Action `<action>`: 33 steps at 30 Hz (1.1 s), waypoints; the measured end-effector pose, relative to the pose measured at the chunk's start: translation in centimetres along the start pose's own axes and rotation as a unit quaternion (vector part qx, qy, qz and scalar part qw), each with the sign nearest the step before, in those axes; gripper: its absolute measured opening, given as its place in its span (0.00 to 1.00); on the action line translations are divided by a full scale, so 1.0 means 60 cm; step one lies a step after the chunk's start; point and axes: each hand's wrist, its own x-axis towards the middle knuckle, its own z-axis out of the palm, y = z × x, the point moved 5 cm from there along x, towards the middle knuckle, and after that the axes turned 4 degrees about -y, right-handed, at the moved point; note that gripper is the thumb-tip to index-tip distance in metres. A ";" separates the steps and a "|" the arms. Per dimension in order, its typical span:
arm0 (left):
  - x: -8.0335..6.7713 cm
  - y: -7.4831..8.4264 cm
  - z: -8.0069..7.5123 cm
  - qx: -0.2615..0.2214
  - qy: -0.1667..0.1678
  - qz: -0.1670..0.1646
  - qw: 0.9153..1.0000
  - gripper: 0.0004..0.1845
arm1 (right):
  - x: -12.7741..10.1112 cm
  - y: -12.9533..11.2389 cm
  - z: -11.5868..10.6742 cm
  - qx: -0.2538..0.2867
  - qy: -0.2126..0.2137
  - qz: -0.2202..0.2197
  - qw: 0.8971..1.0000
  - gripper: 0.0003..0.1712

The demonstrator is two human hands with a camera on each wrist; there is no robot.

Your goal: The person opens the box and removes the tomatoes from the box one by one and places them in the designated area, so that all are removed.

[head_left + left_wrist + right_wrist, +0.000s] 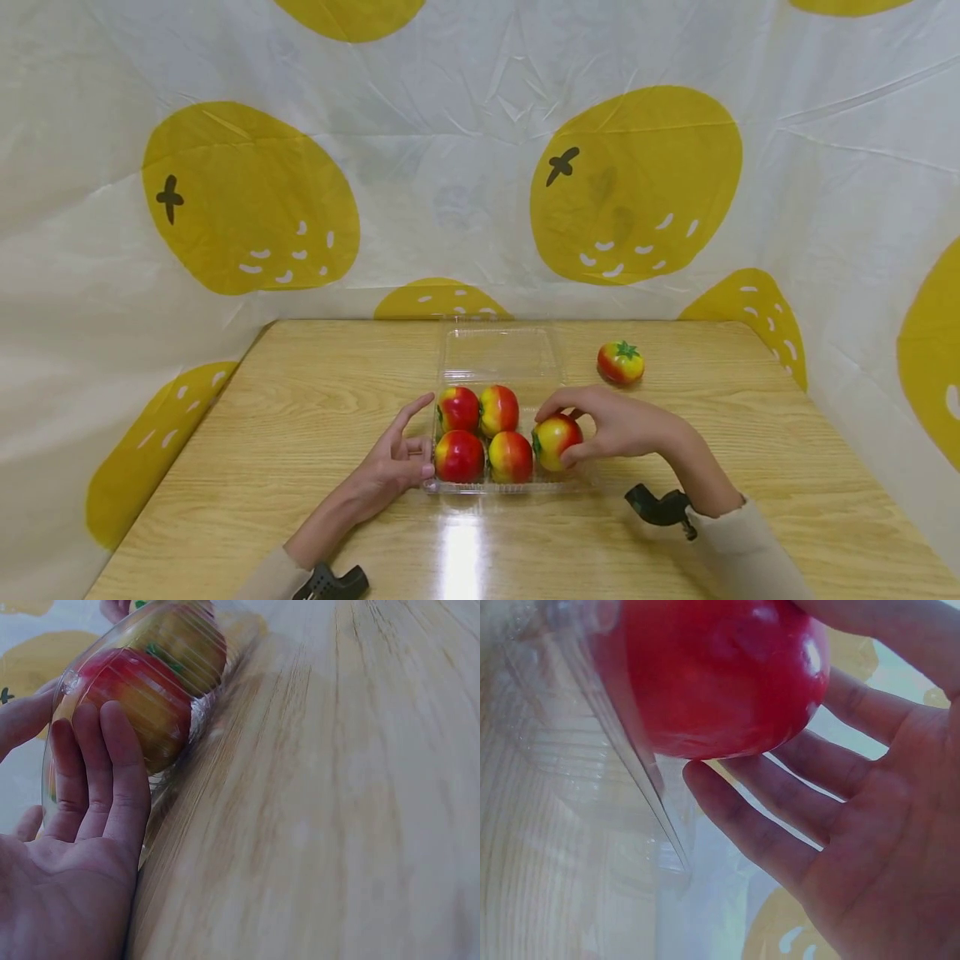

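The left hand [390, 467] rests straight fingers against the clear tray [450, 487] on the table. The right hand [615, 425] curls around a smooth, probably light and slippery tomato [555, 440] at the tray's right edge; gripping around its widest part looks safest. Farther back, another tomato [620, 362] lies alone.

Beige sleeves [738, 542] cover both forearms, with a black camera mount [660, 506] strapped at each wrist.
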 end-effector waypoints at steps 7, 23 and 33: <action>0.000 0.003 0.002 -0.002 -0.004 0.001 1.000 0.55 | -0.006 -0.004 -0.016 -0.019 0.033 -0.027 0.999 0.27; 0.000 0.003 0.003 -0.003 -0.003 0.000 1.000 0.56 | -0.021 -0.006 -0.040 0.006 0.094 -0.031 0.995 0.28; -0.001 0.002 0.002 -0.003 -0.007 -0.003 1.000 0.56 | -0.032 -0.001 -0.053 0.007 0.118 -0.008 0.993 0.29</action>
